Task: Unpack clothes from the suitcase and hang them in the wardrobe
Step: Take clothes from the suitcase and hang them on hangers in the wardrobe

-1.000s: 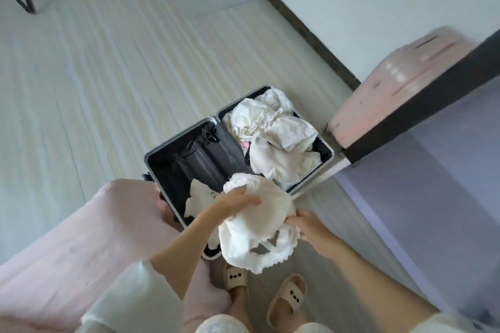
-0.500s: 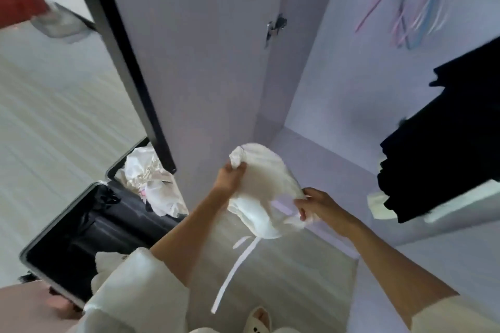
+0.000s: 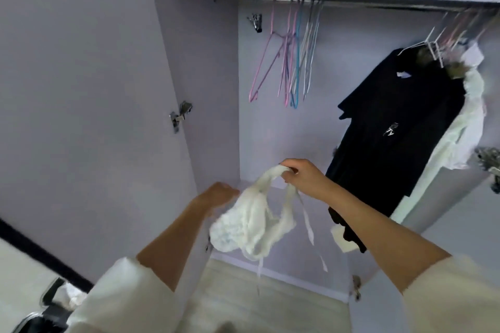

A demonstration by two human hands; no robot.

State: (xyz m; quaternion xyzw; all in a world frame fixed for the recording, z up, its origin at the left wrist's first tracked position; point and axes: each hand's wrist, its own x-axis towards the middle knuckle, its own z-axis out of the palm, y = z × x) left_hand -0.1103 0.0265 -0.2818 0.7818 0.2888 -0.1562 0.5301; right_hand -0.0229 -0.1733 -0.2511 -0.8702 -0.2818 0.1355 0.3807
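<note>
A small white lacy garment (image 3: 251, 222) with long ribbon ties hangs in front of the open wardrobe (image 3: 270, 130). My right hand (image 3: 300, 176) pinches its top strap and holds it up. My left hand (image 3: 219, 194) is at the garment's left edge, blurred, fingers curled toward the cloth; whether it grips is unclear. Several empty pastel hangers (image 3: 292, 62) hang on the rail (image 3: 351, 4) at the upper middle. The open suitcase (image 3: 46, 305) shows only as a corner at the bottom left, with white clothes inside.
A black shirt (image 3: 400, 127) and a white garment (image 3: 460, 127) hang on the rail at the right. The wardrobe's left door (image 3: 81, 103) stands open, with hinges on its inner edge. Pale wood floor lies below.
The view has swung from the suitcase up to the wardrobe. The white garment was lifted from the suitcase and is now held higher by its strap in my right hand, unfolding downward.
</note>
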